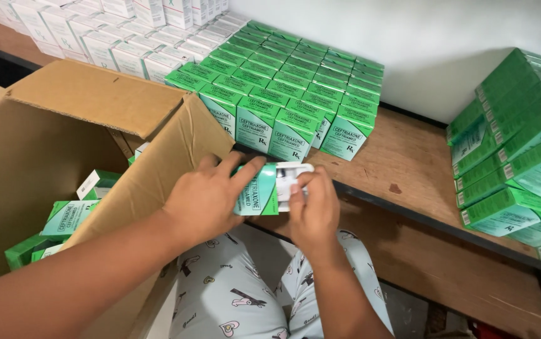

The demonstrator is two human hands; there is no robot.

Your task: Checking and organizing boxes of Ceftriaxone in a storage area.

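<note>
My left hand [204,198] grips a small green-and-white carton [259,188], fingers wrapped over its top edge and thumb underneath, holding it on its side just in front of the desk [408,163] edge and above my lap. My right hand [313,210] is at the carton's open end, fingers pinching the white flap [292,177] there (whether something pale sits inside the opening, I cannot tell). Both hands touch the same carton, left on the body, right on the end.

To my left stands a large brown cardboard box [95,125] with its flaps folded out; several more of the same green cartons [63,220] lie loose in its bottom. On the wooden desk behind my hands, a block of green cartons [283,94] stands upright in tidy rows, and further back are rows of white cartons [113,37]. At the right edge another stack of green cartons [515,150] is piled on its side. My patterned trousers [233,295] show below.
</note>
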